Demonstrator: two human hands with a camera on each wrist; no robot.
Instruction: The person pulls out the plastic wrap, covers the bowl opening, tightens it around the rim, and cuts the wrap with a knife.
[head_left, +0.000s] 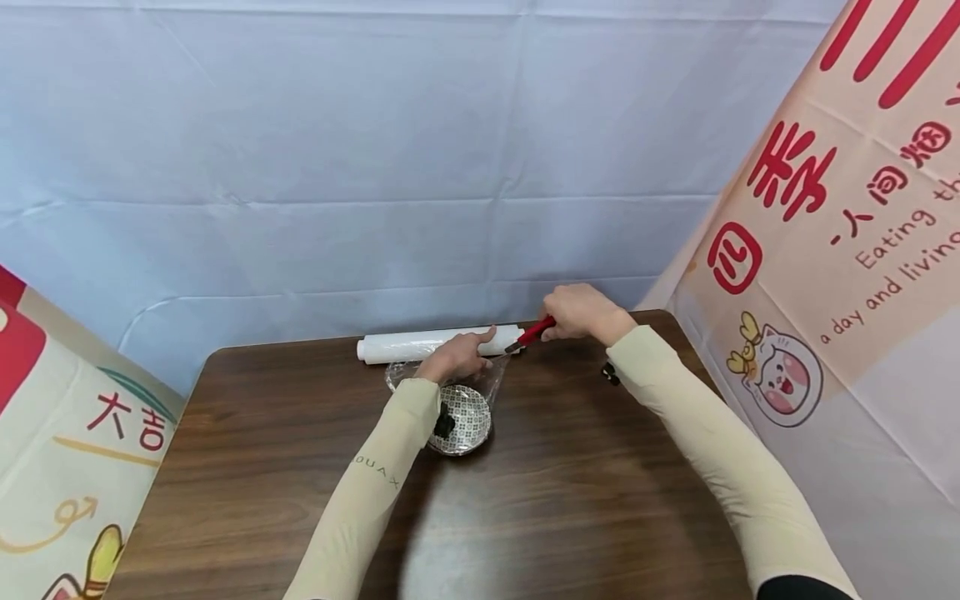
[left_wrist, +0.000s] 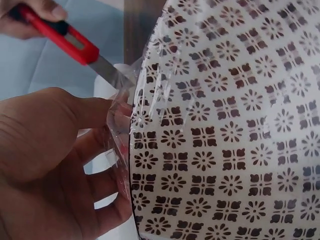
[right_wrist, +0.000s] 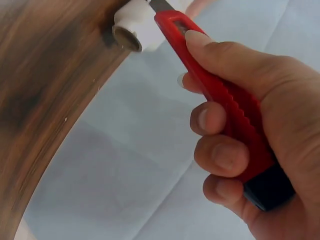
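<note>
Okay, clear film [head_left: 492, 379] stretches over the patterned dish [head_left: 467, 421], which sits toward the far side of the table [head_left: 262, 467]; my left hand [head_left: 455, 358] pinches the film bunched at the dish's far edge. To the right, my right hand [head_left: 577, 312] grips the red cutter [head_left: 536, 331], blade at the film. White roll [head_left: 405, 346] lies just beyond, along the table's far edge.

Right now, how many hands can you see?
2: the left hand holds clear film beside the patterned dish, and the right hand grips a red knife near one end of the white roll.
</note>
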